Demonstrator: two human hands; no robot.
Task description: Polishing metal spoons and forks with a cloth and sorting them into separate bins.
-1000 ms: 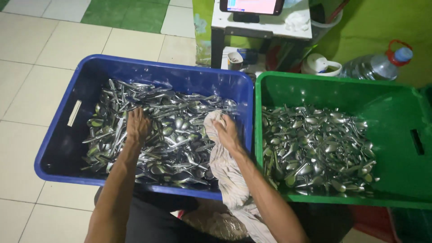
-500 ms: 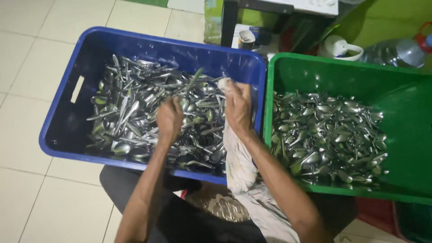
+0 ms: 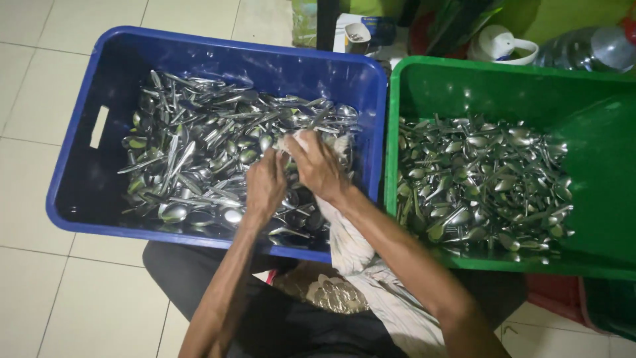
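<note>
We see our right hand [image 3: 319,166] with fingers [image 3: 299,147] curled shut around a pale cloth [image 3: 344,238], which trails back over the near rim of the blue crate [image 3: 73,139] to our lap. Our left hand [image 3: 265,185] sits just beside it, fingers bent closed; whether they pinch a spoon we cannot tell. Both hands hover over the heap of spoons [image 3: 199,159] inside the blue crate, toward its right wall. The green crate [image 3: 596,166], touching that wall, holds more spoons [image 3: 477,179]. Bare crate floor shows at the blue crate's left and the green crate's right.
</note>
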